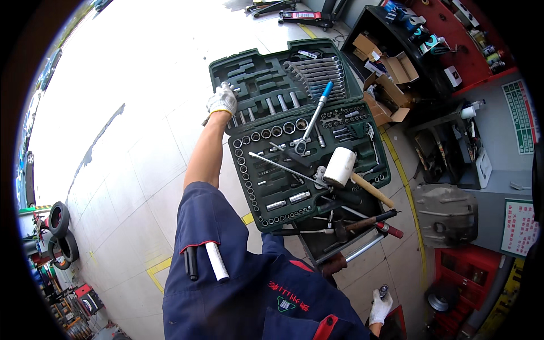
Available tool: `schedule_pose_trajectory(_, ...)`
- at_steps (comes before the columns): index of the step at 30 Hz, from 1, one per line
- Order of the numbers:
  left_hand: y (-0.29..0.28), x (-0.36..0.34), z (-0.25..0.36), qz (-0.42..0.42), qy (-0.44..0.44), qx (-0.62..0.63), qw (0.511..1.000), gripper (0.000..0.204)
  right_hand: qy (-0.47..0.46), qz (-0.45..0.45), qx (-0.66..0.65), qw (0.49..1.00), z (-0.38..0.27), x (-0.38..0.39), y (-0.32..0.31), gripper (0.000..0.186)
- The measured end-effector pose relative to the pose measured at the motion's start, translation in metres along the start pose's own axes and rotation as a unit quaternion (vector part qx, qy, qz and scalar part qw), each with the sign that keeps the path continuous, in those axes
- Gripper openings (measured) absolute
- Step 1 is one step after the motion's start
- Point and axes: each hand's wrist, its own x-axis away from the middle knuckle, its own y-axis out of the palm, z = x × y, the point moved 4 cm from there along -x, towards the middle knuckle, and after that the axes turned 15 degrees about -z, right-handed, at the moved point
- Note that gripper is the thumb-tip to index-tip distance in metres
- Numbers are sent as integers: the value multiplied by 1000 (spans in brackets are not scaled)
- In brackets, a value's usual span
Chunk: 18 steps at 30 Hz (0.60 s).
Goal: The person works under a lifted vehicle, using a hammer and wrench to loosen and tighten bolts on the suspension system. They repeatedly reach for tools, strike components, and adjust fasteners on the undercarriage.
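My gloved left hand (222, 102) is closed on metal pieces, likely sockets, at the left of the upper tray (260, 79) of a green socket case, near a row of long sockets (282, 102) and combination wrenches (317, 76). My gloved right hand (379, 309) is low at the right, closed on a chrome tool (383, 290). On the lower tray (266, 170), among rows of sockets, lie a blue-tipped ratchet (314, 118), a white-headed mallet (340, 165) and long bars. An open drawer (311, 243) under the case holds hammers and bars.
Floor jacks (300, 17) stand at the back. Along the right are cardboard boxes (399, 68), a black shelf, a metal plate (445, 204) and red cabinets (464, 272). Tires (59, 221) and equipment line the left. A yellow line runs along the tiled floor.
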Motion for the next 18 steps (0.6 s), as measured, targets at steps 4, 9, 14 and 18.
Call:
schedule_pose_trajectory(4, -32, 13, 15, -76, 105, -56, 990, 38, -37, -11, -16, 999, -49, 11, 16, 17)
schedule_pose_trajectory(9, -63, 218, 135, -300, 346, 299, 837, 31, -79, -25, -273, 958, -140, 18, 55, 11)
schedule_pose_trajectory(14, -34, 471, 232, -435, 451, 406, 665, 35, -264, -138, -370, 880, -221, 43, 43, 27)
schedule_pose_trajectory(18, -31, 607, 277, -531, 493, 317, 612, 29, -319, -32, -347, 881, -151, 86, 0, 29)
